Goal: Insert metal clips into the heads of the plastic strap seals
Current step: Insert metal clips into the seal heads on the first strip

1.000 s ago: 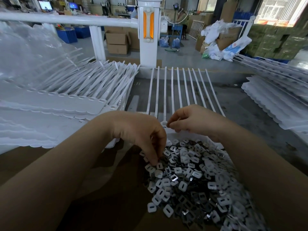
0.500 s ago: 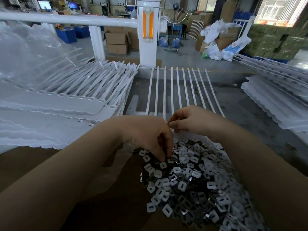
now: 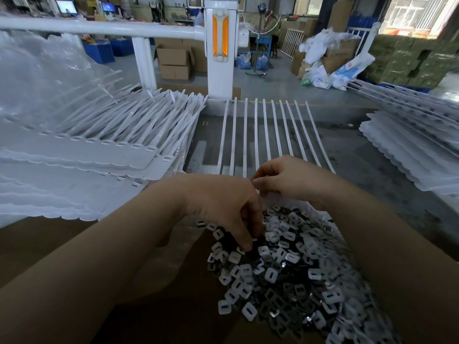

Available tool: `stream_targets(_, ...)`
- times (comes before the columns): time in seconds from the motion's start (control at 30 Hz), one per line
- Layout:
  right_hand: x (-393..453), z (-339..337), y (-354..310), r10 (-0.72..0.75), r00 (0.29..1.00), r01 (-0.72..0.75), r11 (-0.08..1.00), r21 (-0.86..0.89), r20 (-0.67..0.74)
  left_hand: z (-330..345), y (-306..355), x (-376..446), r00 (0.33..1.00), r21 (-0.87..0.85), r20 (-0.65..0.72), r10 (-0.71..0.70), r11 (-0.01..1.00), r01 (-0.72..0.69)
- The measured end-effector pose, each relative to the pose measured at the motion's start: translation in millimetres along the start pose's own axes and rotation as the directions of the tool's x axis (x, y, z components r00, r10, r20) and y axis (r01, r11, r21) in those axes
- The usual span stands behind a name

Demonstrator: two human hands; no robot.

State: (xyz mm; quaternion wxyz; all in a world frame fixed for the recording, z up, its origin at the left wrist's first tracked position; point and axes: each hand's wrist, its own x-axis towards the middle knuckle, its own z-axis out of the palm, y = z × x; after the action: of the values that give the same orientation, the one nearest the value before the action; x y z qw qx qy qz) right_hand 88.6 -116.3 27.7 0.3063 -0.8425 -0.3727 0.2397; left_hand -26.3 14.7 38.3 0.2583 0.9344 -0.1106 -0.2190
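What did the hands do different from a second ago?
The left hand slid to the right across the pile of clips, fingertips still poking down into it, and ended up close under the right hand. Whether it picked a clip up cannot be seen. The right hand stayed curled at the near ends of the white straps, which did not move.

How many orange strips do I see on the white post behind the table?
2. Both are on the front of the white post, upright and side by side: the left strip and the right strip. Other faces of the post are hidden.
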Motion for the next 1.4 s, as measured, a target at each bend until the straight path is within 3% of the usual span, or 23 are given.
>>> stream_targets(0.2,-1.9,0.4,-1.1,0.003,1.0,-0.003,1.0,0.004,-0.006,-4.4,-3.8,-6.3,0.997,0.068,-0.044,-0.062,0.996,0.065)
stream_targets(0.37,-2.8,0.2,-1.3,-0.001,1.0,0.001,1.0,0.016,-0.003,-11.5,-9.9,-12.1,0.995,-0.012,0.006,-0.104,0.994,0.104)
stream_targets(0.57,-3.5,-5.5,-2.3,-0.146,0.988,0.141,0.985,0.104,0.046,-16.8,-24.8,-17.7,0.982,-0.319,-0.13,-0.133,0.944,0.086)
stream_targets(0.73,-10.7,-6.5,-10.1,-0.369,0.905,0.33,0.923,0.199,0.213,-18.6,-36.8,-21.0,0.954,-0.623,-0.164,-0.251,0.776,0.097)
stream_targets(0.9,-9.7,-1.9,-13.9,-0.423,0.898,0.395,0.896,0.203,0.12,-19.2,-36.6,-22.3,0.962,-0.725,-0.115,-0.249,0.683,0.09)
stream_targets(1.2,-9.5,-0.9,-14.6,-0.396,0.917,0.382,0.905,0.187,0.04,-19.5,-40.1,-23.1,0.964,-0.809,-0.085,-0.253,0.583,0.082)
stream_targets(1.4,-10.3,-1.5,-12.5,-0.384,0.922,0.367,0.91,0.195,0.054,-20.3,-40.0,-22.6,0.952,-0.807,-0.099,-0.289,0.584,0.093)
